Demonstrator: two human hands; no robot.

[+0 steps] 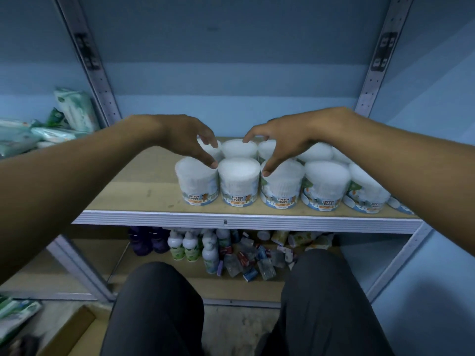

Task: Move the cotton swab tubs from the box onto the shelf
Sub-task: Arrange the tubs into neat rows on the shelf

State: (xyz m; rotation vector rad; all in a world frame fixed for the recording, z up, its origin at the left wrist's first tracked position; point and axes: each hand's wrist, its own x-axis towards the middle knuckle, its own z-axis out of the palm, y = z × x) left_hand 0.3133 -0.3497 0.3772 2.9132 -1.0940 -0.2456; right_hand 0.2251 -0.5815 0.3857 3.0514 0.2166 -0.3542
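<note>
White swab tubs (239,183) on shelf (246,220) | L hand (191,137) + R hand (280,140) hover over tubs, fingers spread, holding nothing

Dim blue walls (231,60), perforated metal uprights (102,80), lower wooden board (144,268), grey concrete floor (231,327)

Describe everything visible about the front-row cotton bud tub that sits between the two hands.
The tub is a clear plastic cylinder packed with white swabs, with a flat translucent lid and a blue and orange "COTTON BUDS" label band at its base. It stands upright near the front edge of the wooden shelf, close against the neighbouring tubs on each side. The left hand has a thumb tip at its upper left rim; the right hand hovers just right of it.
</note>
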